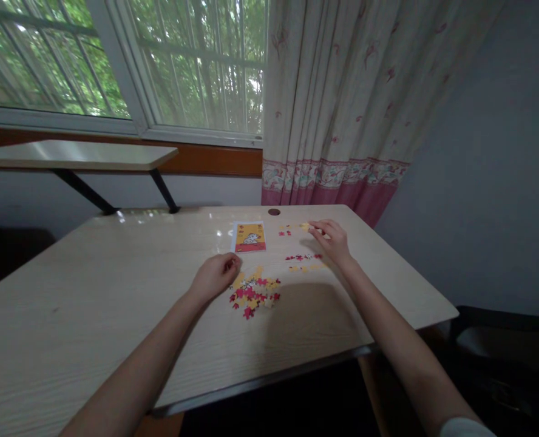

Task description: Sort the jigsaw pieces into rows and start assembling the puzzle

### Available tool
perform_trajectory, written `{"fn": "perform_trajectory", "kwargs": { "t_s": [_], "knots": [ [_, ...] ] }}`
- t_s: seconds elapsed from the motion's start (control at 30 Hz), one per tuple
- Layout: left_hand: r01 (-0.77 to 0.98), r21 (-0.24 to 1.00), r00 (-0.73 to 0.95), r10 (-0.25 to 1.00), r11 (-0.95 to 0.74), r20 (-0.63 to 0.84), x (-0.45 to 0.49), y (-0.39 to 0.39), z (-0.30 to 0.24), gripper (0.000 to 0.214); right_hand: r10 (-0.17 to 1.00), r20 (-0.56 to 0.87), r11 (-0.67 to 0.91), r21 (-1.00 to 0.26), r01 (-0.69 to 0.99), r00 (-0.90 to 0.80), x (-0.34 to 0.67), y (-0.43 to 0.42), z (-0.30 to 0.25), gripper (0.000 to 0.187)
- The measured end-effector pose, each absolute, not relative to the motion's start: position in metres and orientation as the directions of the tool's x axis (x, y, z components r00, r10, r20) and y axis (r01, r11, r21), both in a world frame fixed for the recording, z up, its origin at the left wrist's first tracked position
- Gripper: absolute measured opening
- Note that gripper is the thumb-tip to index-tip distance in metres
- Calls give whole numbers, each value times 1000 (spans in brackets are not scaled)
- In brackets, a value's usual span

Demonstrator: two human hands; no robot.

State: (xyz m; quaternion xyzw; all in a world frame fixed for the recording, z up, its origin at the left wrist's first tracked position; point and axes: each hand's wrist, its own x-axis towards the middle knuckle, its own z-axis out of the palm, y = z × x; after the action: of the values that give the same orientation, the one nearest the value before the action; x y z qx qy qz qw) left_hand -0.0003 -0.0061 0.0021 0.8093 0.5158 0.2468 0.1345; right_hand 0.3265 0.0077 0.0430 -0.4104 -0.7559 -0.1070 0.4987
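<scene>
- A person sits at a pale wooden table (91,291) with a jigsaw scattered across it, both bare forearms stretched over the top.
- Right-side risk: the right hand (334,241) reaches toward the far end of the table, fingertips at a yellow piece (305,227). Whether that piece is pinched or only touched cannot be told. The wrist sits just beside a thin row of pieces (304,262), and a dragged wrist could well sweep the row out of order.
- Left-side risk: the left hand (215,276) rests with its fingers curled in, at the upper left edge of the main pile of pieces (254,294). Whether a piece sits inside the fist is hidden. A careless nudge from the knuckles could scatter the pile or pull apart any bits already joined.
- Surface risk: the table top looks glossy and the pieces look light, so a brushed piece may slide a long way.
- Hole risk: a round hole (274,212) lies near a small cluster (284,231) at the far end, and a piece pushed that way could drop through.
- Light risk: the room is dim, lit only by the window (196,67) beyond the table. Close shades of red and yellow could be mistaken for one another.
- The look of the pieces: they are small and flat, in red and yellow with touches of white, and heaped loosely.
- Where the pile lies: at mid-table between the two arms, near a picture card (250,237) that lies flat, orange-yellow with a white figure.
</scene>
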Motion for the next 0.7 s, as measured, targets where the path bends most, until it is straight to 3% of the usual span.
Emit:
{"fn": "perform_trajectory", "kwargs": {
  "t_s": [0.33,0.5,0.7],
  "knots": [
    [749,499,343,899,-436,271,-1,-4,2,18,860,481,428,-498,754,-171,412,0,17,34],
    [737,511,344,896,-443,281,-1,-4,2,18,905,365,399,-544,738,-220,440,-17,-4,31],
    [740,514,335,900,-435,279,-1,-5,3,19,896,329,429,-467,774,-298,438,-26,-12,28]
  ]
}}
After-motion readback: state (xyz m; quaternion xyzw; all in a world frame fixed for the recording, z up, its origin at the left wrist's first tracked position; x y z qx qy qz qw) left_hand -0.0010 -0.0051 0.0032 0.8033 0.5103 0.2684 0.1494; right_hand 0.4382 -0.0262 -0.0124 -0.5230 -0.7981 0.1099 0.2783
